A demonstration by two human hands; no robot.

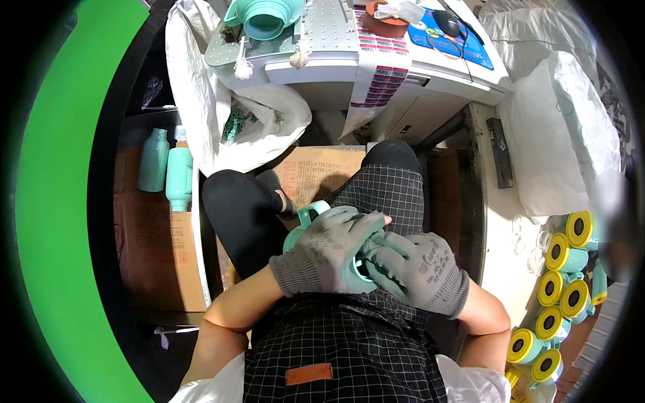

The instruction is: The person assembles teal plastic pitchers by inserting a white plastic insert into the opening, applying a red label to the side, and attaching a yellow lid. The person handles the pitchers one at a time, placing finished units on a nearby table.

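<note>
A mint-green plastic jug with a loop handle (313, 212) lies sideways over my lap. My left hand (329, 250), in a grey work glove, is closed around its body, and a bare fingertip shows through the glove. At the jug's open end, on the right, my right hand (415, 267), gloved in grey too, has its fingers bent and pressed together against the rim. Whatever those fingers may pinch is hidden by the gloves. My black checked apron (336, 349) is spread beneath both hands.
Mint-green bottles (154, 161) rest in a carton at left. A white sack (195, 101) holds green scraps. Ahead, a perforated metal worktop (322, 27) carries a green jug (263, 20) and a label strip (383, 67). Several yellow-ended green jugs (551, 289) stand at right.
</note>
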